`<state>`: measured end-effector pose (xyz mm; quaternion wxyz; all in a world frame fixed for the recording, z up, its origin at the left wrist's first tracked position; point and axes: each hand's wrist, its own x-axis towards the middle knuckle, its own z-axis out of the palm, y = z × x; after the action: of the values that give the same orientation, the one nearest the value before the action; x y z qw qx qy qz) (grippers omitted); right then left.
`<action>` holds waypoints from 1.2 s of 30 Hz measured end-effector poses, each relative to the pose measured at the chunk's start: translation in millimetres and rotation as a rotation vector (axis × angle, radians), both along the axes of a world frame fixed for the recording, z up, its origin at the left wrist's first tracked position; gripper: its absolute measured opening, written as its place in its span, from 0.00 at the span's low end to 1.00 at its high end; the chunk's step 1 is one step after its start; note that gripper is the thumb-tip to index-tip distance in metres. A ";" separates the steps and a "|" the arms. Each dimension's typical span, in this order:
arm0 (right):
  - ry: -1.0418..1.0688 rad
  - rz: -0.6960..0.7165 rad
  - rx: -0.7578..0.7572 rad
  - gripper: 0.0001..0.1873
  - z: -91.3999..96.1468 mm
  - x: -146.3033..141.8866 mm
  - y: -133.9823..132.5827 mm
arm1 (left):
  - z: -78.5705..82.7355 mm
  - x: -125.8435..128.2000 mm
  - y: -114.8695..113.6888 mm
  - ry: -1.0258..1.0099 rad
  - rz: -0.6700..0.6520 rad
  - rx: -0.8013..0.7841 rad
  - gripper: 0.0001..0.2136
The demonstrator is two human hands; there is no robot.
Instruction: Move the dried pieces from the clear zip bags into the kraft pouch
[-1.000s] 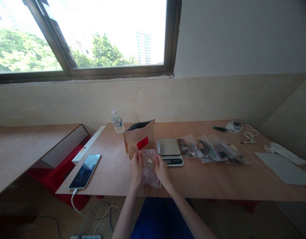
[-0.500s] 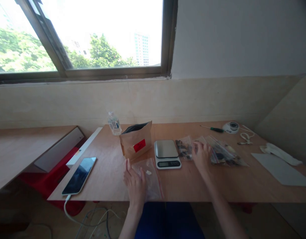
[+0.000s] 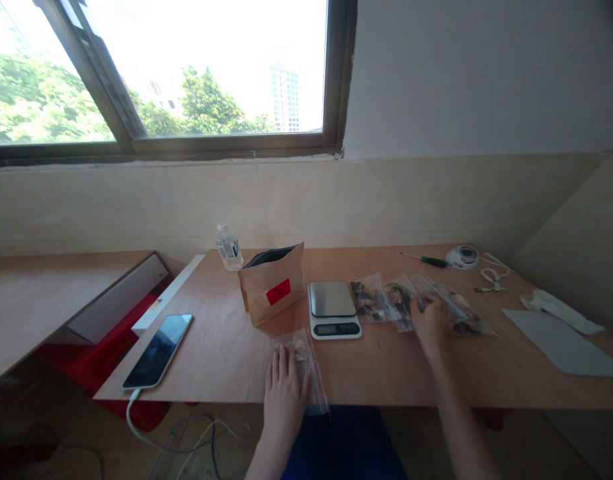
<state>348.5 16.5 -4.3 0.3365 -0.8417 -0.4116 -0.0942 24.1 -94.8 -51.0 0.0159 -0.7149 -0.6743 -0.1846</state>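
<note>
My left hand (image 3: 285, 391) lies flat, fingers stretched out, on a clear zip bag (image 3: 306, 360) at the front edge of the wooden table (image 3: 221, 347). Over the row of small clear bags (image 3: 386, 300) filled with dark parts, my right hand (image 3: 430, 321) rests, its fingers bent down on one of the bags; whether it grips one I cannot make out. A small digital scale (image 3: 333, 308) stands between the two hands. Behind the zip bag stands an open brown paper pouch (image 3: 272, 283) with a red label.
A phone (image 3: 159, 350) on a white cable lies at the left of the table. A water bottle (image 3: 228, 247) stands at the back. At the far right are a green screwdriver (image 3: 429, 260), a round white device (image 3: 462, 256), a white cord (image 3: 491, 277) and a grey sheet (image 3: 561, 343).
Both hands held the clear zip bag in front of the pouch. The left hand laid it flat on the table and stays on it; the right hand moved right to the row of bags.
</note>
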 end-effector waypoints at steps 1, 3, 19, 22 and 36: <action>0.014 0.010 -0.013 0.24 0.4 3.2 1.0 | -4.0 -3.3 4.4 0.016 -0.006 -0.010 0.25; 0.040 0.056 -0.043 0.23 0.3 10.3 2.6 | -4.8 -11.9 17.2 0.035 -0.016 -0.033 0.26; 0.085 0.281 0.388 0.18 96.3 -39.0 -48.8 | 60.6 3.8 47.9 -0.511 -0.222 0.025 0.14; 0.243 0.476 0.332 0.17 102.2 -90.5 -69.9 | 97.7 38.0 27.8 -0.935 -0.324 -0.066 0.10; 0.813 0.899 0.097 0.17 61.5 -188.0 -105.5 | 88.2 51.4 20.1 -1.411 -0.030 -0.068 0.17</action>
<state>160.5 -89.0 57.2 0.5114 -0.5378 -0.5606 0.3674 75.5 -74.6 37.2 -0.4499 -0.4340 -0.5191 -0.5828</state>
